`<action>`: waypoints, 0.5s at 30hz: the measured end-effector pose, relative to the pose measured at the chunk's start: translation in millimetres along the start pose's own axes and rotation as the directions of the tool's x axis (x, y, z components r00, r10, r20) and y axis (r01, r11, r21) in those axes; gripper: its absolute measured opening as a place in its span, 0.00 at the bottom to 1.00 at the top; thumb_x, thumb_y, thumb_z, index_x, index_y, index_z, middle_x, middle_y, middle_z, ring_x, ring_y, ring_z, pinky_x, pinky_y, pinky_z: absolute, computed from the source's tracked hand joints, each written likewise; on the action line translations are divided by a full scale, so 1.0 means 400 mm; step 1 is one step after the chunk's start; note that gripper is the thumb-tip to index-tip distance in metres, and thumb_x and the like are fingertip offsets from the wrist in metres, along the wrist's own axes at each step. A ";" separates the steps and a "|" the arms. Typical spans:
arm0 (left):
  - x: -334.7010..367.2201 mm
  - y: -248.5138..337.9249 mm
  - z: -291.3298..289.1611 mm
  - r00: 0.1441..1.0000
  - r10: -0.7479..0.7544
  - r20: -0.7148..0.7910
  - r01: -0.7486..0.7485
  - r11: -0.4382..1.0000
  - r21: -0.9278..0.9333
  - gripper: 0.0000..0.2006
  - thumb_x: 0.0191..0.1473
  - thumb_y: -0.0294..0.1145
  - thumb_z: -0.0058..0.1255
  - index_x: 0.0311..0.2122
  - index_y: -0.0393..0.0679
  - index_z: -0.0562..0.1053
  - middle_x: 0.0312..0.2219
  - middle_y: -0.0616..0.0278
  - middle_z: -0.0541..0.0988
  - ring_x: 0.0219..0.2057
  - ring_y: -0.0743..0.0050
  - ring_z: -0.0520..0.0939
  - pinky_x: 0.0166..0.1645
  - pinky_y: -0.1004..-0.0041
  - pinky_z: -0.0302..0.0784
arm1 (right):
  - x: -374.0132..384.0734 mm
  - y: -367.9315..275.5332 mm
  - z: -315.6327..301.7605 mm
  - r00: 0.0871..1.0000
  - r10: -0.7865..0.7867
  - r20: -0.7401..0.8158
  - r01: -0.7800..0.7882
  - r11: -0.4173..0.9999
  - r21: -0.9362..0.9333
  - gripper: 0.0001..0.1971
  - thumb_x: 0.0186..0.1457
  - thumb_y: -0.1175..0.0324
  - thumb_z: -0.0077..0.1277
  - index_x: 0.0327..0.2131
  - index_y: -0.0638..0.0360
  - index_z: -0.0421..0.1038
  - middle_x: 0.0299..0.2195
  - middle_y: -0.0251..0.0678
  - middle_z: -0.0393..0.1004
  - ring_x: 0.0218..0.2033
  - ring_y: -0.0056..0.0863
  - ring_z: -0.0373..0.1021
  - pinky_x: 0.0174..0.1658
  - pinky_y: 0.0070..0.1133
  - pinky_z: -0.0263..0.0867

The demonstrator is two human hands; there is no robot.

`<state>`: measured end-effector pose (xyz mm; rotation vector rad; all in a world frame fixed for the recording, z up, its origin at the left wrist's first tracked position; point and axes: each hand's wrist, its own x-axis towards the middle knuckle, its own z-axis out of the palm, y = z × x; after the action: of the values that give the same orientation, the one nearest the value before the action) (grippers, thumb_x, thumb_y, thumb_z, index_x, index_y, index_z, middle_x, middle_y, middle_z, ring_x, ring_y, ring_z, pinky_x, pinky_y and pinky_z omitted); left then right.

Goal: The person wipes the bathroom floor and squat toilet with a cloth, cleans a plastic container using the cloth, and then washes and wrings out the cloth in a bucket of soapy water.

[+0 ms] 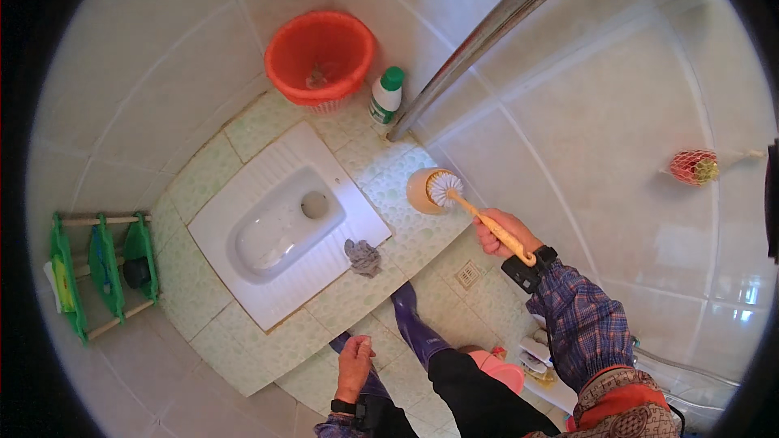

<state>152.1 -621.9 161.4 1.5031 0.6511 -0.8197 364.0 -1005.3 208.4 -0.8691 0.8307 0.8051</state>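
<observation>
My right hand (518, 225) grips the orange handle of a toilet brush (443, 186). The white round bristle head is at the mouth of a tan brush holder (417, 192), which stands on the raised tiled step by the wall. Whether the bristles are partly inside it, I cannot tell. Low in the view, my left hand (355, 367) hangs over my legs with its fingers curled in and nothing visible in them. A white squat toilet (284, 227) is set into the step. On its near right edge lies a crumpled grey cloth (363, 258).
A red-lined wastebasket (320, 57) and a white bottle with a green cap (386, 96) stand in the far corner. Beside them a metal pipe (487, 24) slants up. A green rack (101, 272) is at left. Behind my right leg sits a pink basin (501, 371). The step's edge drops near my purple boots (418, 328).
</observation>
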 end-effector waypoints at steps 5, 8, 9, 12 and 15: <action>0.008 0.005 0.005 1.000 0.008 -0.010 -0.009 1.000 -0.025 0.12 0.61 0.40 0.45 0.41 0.41 0.70 0.22 0.69 0.73 0.21 0.83 0.70 0.26 0.80 0.66 | 0.073 -0.056 -0.067 1.000 0.017 0.013 -0.019 0.973 0.232 0.12 0.59 0.62 0.49 0.38 0.61 0.67 0.19 0.23 0.63 0.17 0.11 0.56 0.17 0.11 0.49; 0.013 0.007 0.010 1.000 0.012 -0.006 -0.012 1.000 -0.025 0.12 0.61 0.40 0.45 0.41 0.41 0.70 0.22 0.69 0.73 0.21 0.83 0.70 0.26 0.80 0.66 | 0.110 -0.062 -0.105 0.996 -0.081 0.029 0.065 0.931 0.360 0.12 0.58 0.64 0.49 0.41 0.61 0.68 0.26 0.30 0.72 0.22 0.17 0.64 0.23 0.14 0.58; 0.016 -0.001 0.008 1.000 0.023 -0.010 -0.023 1.000 -0.010 0.13 0.61 0.40 0.45 0.41 0.41 0.70 0.22 0.69 0.73 0.22 0.83 0.70 0.26 0.80 0.66 | 0.123 -0.050 -0.093 0.984 -0.176 -0.028 0.176 0.934 0.312 0.11 0.58 0.65 0.49 0.41 0.60 0.67 0.29 0.32 0.72 0.25 0.21 0.66 0.27 0.17 0.62; 0.033 -0.009 0.028 0.999 -0.016 -0.034 0.015 0.999 -0.029 0.12 0.60 0.37 0.47 0.38 0.38 0.72 0.23 0.67 0.74 0.25 0.81 0.73 0.32 0.78 0.70 | 0.149 -0.015 -0.132 0.948 -0.314 -0.056 0.319 0.927 0.197 0.12 0.58 0.68 0.50 0.44 0.57 0.67 0.34 0.38 0.72 0.32 0.30 0.69 0.36 0.27 0.69; 0.035 0.027 0.050 1.000 0.013 -0.019 -0.012 0.999 0.040 0.12 0.60 0.38 0.48 0.39 0.39 0.72 0.24 0.66 0.74 0.26 0.80 0.74 0.33 0.78 0.70 | 0.178 0.038 -0.142 0.954 -0.231 -0.189 0.256 0.959 0.118 0.19 0.55 0.67 0.53 0.50 0.55 0.64 0.33 0.37 0.71 0.32 0.29 0.70 0.34 0.28 0.70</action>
<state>166.6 -643.9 156.5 1.5510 0.6419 -0.8137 366.6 -1030.8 119.8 -0.9032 0.9011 0.4520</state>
